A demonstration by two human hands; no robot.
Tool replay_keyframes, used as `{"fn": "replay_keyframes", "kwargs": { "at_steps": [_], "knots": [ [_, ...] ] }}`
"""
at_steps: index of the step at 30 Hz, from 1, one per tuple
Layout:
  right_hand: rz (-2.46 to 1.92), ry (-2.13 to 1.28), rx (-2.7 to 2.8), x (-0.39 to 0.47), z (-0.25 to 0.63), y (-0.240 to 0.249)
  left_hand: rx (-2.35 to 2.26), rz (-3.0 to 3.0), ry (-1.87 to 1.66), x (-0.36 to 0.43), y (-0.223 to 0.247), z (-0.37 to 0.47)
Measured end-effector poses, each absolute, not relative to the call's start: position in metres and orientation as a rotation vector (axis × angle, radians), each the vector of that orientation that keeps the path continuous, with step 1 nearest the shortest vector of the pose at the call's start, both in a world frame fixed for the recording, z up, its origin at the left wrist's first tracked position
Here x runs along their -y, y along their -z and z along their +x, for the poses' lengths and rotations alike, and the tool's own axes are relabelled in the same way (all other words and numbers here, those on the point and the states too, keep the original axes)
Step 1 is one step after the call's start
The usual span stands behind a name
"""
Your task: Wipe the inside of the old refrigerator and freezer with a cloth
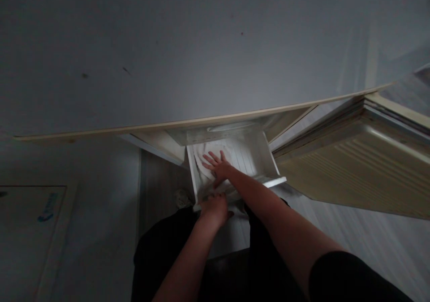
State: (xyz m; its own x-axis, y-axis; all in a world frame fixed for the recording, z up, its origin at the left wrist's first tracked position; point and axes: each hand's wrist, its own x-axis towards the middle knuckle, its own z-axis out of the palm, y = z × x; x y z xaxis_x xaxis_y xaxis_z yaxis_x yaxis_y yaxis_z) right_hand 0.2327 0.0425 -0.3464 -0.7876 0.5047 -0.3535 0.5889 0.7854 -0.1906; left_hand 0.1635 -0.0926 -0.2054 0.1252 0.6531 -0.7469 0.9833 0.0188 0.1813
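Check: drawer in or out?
Out, at least partway: the white drawer juts past the edge of the grey panel, interior exposed, right hand on a cloth inside.

White drawer (250, 156) | pulled out | white cloth (204, 173) on drawer bottom

One marking in view, lower left: blue print on a framed pale panel (25, 248). We note two parts. First, a dark blue sign (45, 217), curved, thick at its ends, resembling a telephone handset; too blurred for us to be certain. Second, just above and to its right, a short run of paler blue characters (52, 201), slanting upward to the right. We cannot read these, nor tell their script. No words legible.
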Motion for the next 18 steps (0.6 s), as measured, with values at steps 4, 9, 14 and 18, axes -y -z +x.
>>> {"fn": "replay_keyframes", "kwargs": {
  "at_steps": [4,9,14,18],
  "knots": [
    [1.041,0.451,-2.580,-0.063,0.304,0.340,-1.597,1.715,0.576,0.093,0.204,0.165],
    [1.511,0.569,-2.233,-0.070,0.369,0.335,-1.599,1.728,0.572,0.094,0.204,0.164],
    [1.531,0.592,-2.080,-0.056,0.375,0.334,-1.604,1.735,0.594,0.095,0.197,0.167],
    [1.436,0.517,-2.181,-0.047,0.366,0.330,-1.625,1.739,0.596,0.097,0.194,0.174]
  ]
}}
